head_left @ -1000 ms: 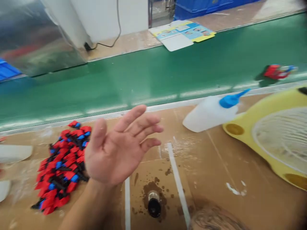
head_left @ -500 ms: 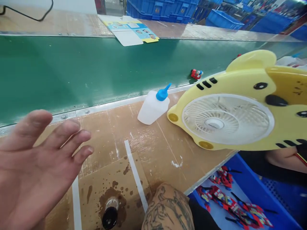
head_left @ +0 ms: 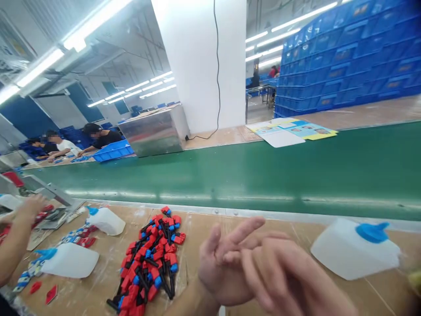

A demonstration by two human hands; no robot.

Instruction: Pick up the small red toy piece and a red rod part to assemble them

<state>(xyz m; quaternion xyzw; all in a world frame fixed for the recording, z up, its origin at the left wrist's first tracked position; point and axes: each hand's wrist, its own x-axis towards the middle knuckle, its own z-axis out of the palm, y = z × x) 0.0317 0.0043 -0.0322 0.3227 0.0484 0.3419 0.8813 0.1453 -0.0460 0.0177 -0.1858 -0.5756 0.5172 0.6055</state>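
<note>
My left hand (head_left: 222, 274) is raised over the near edge of the table, palm turned up, thumb and forefinger stretched apart. Against its fingers and palm lies my right hand (head_left: 289, 274), its fingers loosely bent and spread, somewhat blurred. No object shows in either hand, though the overlap hides some fingertips. To the left of them is a heap of red, blue and black toy brick pieces (head_left: 149, 259). A white squeeze bottle with a blue nozzle cap (head_left: 348, 252) lies tilted to the right of my hands.
Two more squeeze bottles, one near (head_left: 70, 261) and one farther (head_left: 107, 220), lie on the left. A co-worker's arm (head_left: 16, 241) reaches in there among toy parts. Beyond the table runs a green conveyor belt (head_left: 263, 180); printed card (head_left: 292, 130) and stacked blue crates (head_left: 338, 66) are behind it.
The view has swung left and up, bringing in the brick heap and the pillar. My hands, apart before, now touch each other. The yellow fan has almost left the view.
</note>
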